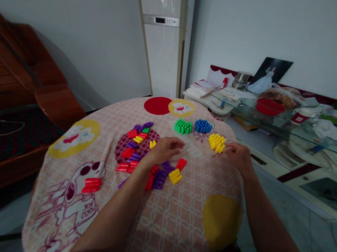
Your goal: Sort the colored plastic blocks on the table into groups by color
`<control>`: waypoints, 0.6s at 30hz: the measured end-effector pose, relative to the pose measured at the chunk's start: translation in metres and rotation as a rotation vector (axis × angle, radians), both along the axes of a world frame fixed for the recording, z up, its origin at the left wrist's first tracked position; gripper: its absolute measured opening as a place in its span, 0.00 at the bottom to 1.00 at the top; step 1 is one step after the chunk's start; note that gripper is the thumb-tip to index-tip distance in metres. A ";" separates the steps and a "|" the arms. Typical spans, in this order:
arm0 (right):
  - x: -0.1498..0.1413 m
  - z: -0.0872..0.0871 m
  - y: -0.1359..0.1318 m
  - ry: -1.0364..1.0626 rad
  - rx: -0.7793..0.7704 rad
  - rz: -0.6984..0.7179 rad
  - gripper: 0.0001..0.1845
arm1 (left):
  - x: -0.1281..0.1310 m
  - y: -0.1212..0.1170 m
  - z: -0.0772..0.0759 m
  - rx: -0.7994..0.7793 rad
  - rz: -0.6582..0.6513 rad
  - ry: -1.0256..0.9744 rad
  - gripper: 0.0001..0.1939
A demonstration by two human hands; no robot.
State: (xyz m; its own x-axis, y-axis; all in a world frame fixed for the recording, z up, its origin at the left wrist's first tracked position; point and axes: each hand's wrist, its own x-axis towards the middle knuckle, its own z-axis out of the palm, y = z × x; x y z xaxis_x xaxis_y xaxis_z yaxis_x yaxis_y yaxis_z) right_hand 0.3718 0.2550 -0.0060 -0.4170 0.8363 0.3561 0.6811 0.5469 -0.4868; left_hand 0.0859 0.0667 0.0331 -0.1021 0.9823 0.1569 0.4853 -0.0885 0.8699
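My left hand hovers over the near side of the loose pieces, fingers loosely bent and apart, with nothing visible in them. Beside the standing cluster of yellow plastic pieces is my right hand. Its fingertips are pinched together at the cluster's right edge; whatever lies between them is hidden. Behind stand a green cluster and a blue cluster of similar small pegs. Under and left of my left forearm lie scattered purple pieces, red pieces and joined yellow pieces.
A patterned cloth covers the round table. To the right, a glass-topped cabinet holds papers, a red lid and bags. A wooden bench stands at the left, a tall white air conditioner behind.
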 end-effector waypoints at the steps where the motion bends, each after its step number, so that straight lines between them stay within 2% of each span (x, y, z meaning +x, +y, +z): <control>1: -0.002 -0.001 -0.003 -0.026 -0.020 -0.038 0.20 | 0.000 0.000 0.000 0.000 0.003 0.002 0.15; 6: -0.016 -0.005 -0.010 -0.282 0.004 -0.135 0.19 | -0.001 -0.002 0.001 -0.007 0.000 0.026 0.16; 10: -0.023 -0.005 -0.010 -0.325 0.034 -0.163 0.18 | -0.010 -0.002 0.004 -0.005 0.040 0.096 0.16; 12: -0.022 -0.005 -0.010 -0.312 0.041 -0.161 0.17 | -0.022 -0.004 0.005 -0.002 0.140 0.186 0.16; 18: -0.019 -0.002 -0.015 -0.220 0.091 -0.154 0.17 | -0.073 -0.021 0.001 -0.044 0.628 0.568 0.17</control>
